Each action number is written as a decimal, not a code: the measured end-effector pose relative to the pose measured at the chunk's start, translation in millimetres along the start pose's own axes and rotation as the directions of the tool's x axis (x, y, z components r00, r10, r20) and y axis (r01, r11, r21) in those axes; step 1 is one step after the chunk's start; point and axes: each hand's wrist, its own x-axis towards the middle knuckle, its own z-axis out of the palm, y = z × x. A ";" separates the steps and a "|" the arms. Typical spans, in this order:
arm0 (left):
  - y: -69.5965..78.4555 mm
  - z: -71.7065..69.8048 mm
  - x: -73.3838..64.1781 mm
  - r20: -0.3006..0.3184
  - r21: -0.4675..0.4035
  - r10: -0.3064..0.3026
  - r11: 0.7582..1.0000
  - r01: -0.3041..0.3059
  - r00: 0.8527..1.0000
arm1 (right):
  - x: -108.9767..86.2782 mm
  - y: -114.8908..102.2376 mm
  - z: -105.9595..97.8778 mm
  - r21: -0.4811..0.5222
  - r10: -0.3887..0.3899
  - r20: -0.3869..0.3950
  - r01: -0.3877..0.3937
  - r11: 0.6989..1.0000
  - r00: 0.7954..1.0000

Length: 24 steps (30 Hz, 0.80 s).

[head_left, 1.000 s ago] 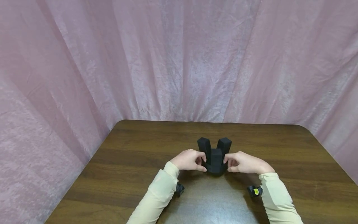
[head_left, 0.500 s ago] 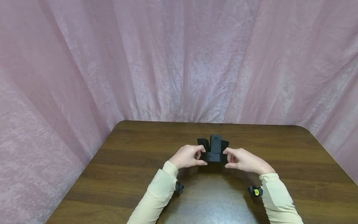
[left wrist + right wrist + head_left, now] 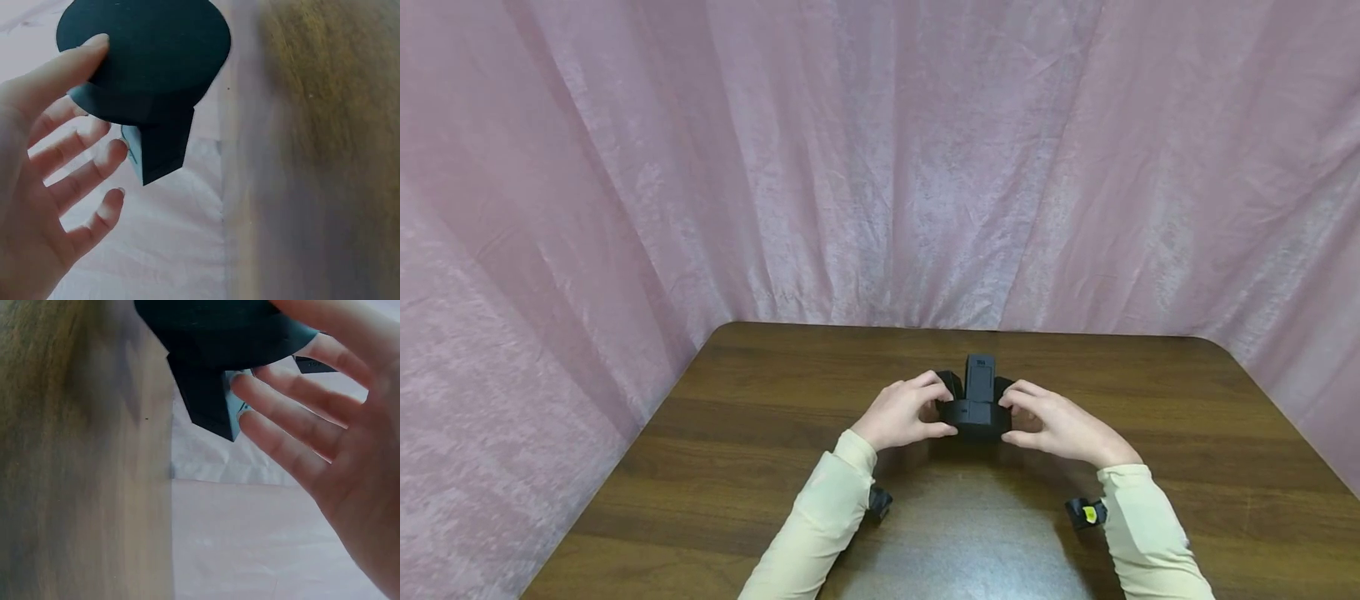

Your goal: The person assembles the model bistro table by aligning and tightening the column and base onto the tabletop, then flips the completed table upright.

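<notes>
Both hands hold a black piece (image 3: 977,412) with a round base and three blocky prongs, tipped with its prongs pointing away from me. My left hand (image 3: 904,414) grips its left side, thumb on the flat underside and fingers by a prong. The right hand (image 3: 1060,427) grips the opposite side the same way. In the left wrist view the round base (image 3: 153,56) shows its flat face, with one prong (image 3: 165,147) below it. From the right wrist view, a prong (image 3: 203,394) hangs beside the fingertips. The side prongs are partly hidden behind my fingers in the head view.
The piece is held over a brown wood-grain table (image 3: 790,375) with rounded far corners. Pink velvety curtains (image 3: 880,167) hang behind and to the sides. Small black devices (image 3: 1086,513) are strapped under both wrists.
The black piece has tipped over away from me, so its middle prong now points to the far side. Both hands have turned with it and shifted slightly away from me.
</notes>
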 end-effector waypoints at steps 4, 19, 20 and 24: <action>0.6 -2.9 0.7 -0.028 -0.006 0.012 1.000 -0.013 1.000 | 0.1 -1.9 -3.9 0.009 0.047 0.005 -0.047 0.999 0.999; 5.8 -6.8 1.0 -0.067 -0.165 -0.017 0.986 0.006 0.998 | 1.7 -10.5 -3.8 0.081 0.173 -0.018 -0.171 0.982 0.985; 5.9 -6.4 1.5 -0.065 -0.180 -0.017 0.984 0.005 0.998 | 1.9 -10.9 -3.6 0.084 0.187 -0.012 -0.185 0.979 0.982; 5.6 -4.9 2.4 -0.048 -0.230 -0.022 0.973 0.010 0.999 | 3.0 -12.7 -2.6 0.105 0.199 0.006 -0.199 0.974 0.980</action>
